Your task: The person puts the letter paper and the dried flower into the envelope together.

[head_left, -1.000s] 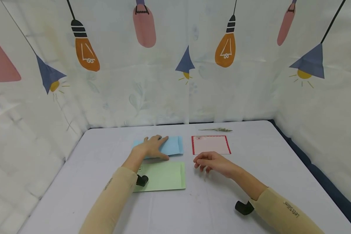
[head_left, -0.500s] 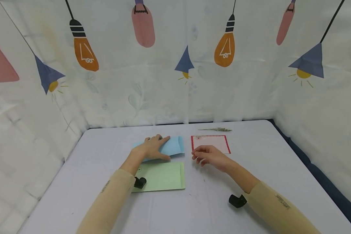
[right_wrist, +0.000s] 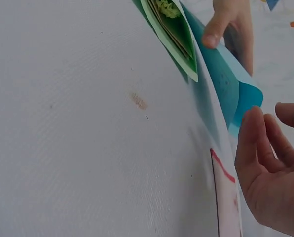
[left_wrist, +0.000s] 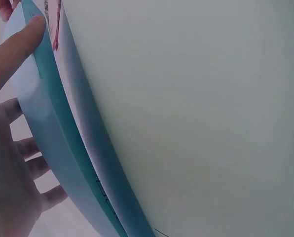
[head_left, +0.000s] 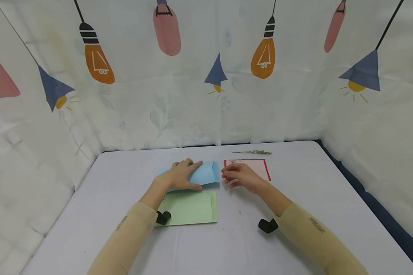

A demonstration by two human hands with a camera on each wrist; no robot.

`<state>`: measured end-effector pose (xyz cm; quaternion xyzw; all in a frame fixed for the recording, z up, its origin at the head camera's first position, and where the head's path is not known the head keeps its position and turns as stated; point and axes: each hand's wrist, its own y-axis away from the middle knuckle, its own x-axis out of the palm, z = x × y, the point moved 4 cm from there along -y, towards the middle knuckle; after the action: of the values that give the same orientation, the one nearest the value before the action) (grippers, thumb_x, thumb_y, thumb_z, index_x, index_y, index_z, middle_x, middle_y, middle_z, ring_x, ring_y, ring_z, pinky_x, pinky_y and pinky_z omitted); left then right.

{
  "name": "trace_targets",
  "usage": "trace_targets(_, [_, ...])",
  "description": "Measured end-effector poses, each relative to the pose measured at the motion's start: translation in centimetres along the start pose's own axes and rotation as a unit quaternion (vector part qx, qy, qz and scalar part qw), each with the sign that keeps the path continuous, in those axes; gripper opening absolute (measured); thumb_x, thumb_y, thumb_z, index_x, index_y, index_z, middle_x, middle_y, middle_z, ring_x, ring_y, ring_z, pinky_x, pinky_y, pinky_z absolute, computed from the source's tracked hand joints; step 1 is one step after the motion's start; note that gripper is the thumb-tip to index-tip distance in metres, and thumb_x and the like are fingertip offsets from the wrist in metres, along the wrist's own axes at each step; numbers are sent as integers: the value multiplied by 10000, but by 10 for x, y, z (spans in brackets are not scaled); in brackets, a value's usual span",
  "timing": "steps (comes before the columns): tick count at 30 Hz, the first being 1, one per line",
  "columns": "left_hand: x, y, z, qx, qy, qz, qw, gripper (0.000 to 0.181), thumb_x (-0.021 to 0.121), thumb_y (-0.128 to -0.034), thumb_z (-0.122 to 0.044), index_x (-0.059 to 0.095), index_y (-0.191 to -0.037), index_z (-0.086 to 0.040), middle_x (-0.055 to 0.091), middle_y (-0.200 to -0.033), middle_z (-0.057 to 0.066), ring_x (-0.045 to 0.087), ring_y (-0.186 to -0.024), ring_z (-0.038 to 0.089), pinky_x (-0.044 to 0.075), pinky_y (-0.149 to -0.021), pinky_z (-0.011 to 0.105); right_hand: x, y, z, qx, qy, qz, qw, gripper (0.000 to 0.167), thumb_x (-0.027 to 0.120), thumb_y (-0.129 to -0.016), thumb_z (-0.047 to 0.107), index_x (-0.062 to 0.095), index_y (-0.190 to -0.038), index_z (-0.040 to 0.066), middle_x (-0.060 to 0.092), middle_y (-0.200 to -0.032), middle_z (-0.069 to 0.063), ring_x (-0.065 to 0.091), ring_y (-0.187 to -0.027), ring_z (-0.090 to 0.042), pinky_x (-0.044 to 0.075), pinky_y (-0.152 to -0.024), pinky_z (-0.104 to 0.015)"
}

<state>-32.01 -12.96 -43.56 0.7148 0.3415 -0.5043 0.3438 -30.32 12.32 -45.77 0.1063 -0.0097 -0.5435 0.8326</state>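
The left hand (head_left: 179, 176) grips the light blue envelope (head_left: 204, 175) across its width; in the left wrist view the left hand's (left_wrist: 11, 153) thumb lies at one long edge of the blue envelope (left_wrist: 43, 113) and its fingers at the other. The envelope's near edge is tilted off the table. The right hand (head_left: 239, 176) hovers just right of the envelope's flap end, over the left edge of the red-bordered pink card (head_left: 259, 168). In the right wrist view the right hand (right_wrist: 275, 182) has loosely bent fingers, holding nothing, beside the blue envelope (right_wrist: 223, 81).
A light green envelope (head_left: 192, 208) lies on the white table in front of the blue one; the right wrist view shows something yellow-green within the green envelope (right_wrist: 186, 47). Behind the card lies a dried sprig (head_left: 258, 152). A patterned curtain (head_left: 179, 114) stands at the back.
The right hand has moved left and away from the body, toward the blue envelope. The left hand and the blue envelope have shifted slightly right, with the envelope's near edge raised more.
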Motion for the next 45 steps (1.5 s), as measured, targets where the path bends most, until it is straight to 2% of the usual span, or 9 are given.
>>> trace_targets(5, [-2, 1, -7, 185, 13, -94, 9998, 1024, 740, -837, -664, 276, -1647, -242, 405, -1489, 134, 419, -1329, 374, 297, -1103, 599, 7, -6, -2, 96, 735, -300, 9968, 299, 711, -993, 247, 692, -1232, 69, 672, -1032, -133, 608, -824, -229, 554, -663, -300])
trace_targets(9, [-3, 1, -10, 308, -105, -155, 9993, 1018, 725, -853, -661, 256, -1652, -239, 392, -1501, 140, 408, -1355, 343, 255, -1132, 591, 13, -7, -1, 37, 944, -412, 9947, 286, 713, -992, 251, 711, -1228, 90, 641, -1047, -103, 603, -807, -225, 534, -620, -291])
trace_targets(13, [-3, 1, -11, 308, -217, -181, 9991, 1017, 710, -857, -673, 241, -1655, -255, 384, -1506, 130, 398, -1363, 338, 247, -1141, 578, 17, -7, -1, 38, 834, -438, 9955, 290, 709, -992, 241, 708, -1237, 86, 645, -1095, -92, 621, -822, -220, 552, -622, -307])
trace_targets(19, [-3, 1, -12, 415, -287, -380, 9980, 1017, 707, -856, -675, 254, -1652, -233, 385, -1511, 138, 380, -1378, 351, 248, -1140, 583, 17, -7, -3, 171, 665, -557, 9961, 293, 715, -988, 257, 724, -1215, 72, 623, -936, -110, 552, -757, -207, 521, -590, -284])
trace_targets(21, [-3, 2, -12, 431, -302, -428, 9977, 1018, 706, -855, -679, 253, -1652, -237, 385, -1512, 138, 374, -1385, 348, 247, -1142, 582, 17, -7, -4, 221, 642, -513, 9964, 307, 708, -994, 265, 722, -1218, 55, 626, -933, -89, 554, -772, -205, 523, -597, -287])
trace_targets(30, [-5, 6, -15, 543, -294, -584, 9964, 1002, 720, -865, -650, 260, -1651, -233, 383, -1510, 136, 378, -1378, 359, 266, -1128, 581, 21, -5, -7, 387, 275, -334, 9983, 427, 700, -1000, 275, 648, -1324, 2, 666, -1133, -107, 645, -922, -228, 593, -703, -332])
trace_targets(35, [-6, 7, -17, 582, -396, -579, 9958, 993, 706, -875, -650, 258, -1652, -224, 387, -1507, 142, 383, -1368, 357, 290, -1103, 582, 23, -3, -7, 359, 155, -234, 9990, 480, 703, -1000, 274, 615, -1363, -28, 662, -1197, -125, 656, -927, -231, 584, -687, -316])
trace_targets(45, [-6, 7, -20, 512, -342, -437, 9971, 1018, 768, -851, -597, 272, -1647, -199, 425, -1477, 141, 409, -1345, 340, 308, -1085, 578, 24, -8, -8, 402, 252, -326, 9983, 498, 725, -982, 309, 634, -1329, -37, 670, -1118, -113, 652, -903, -202, 547, -667, -283])
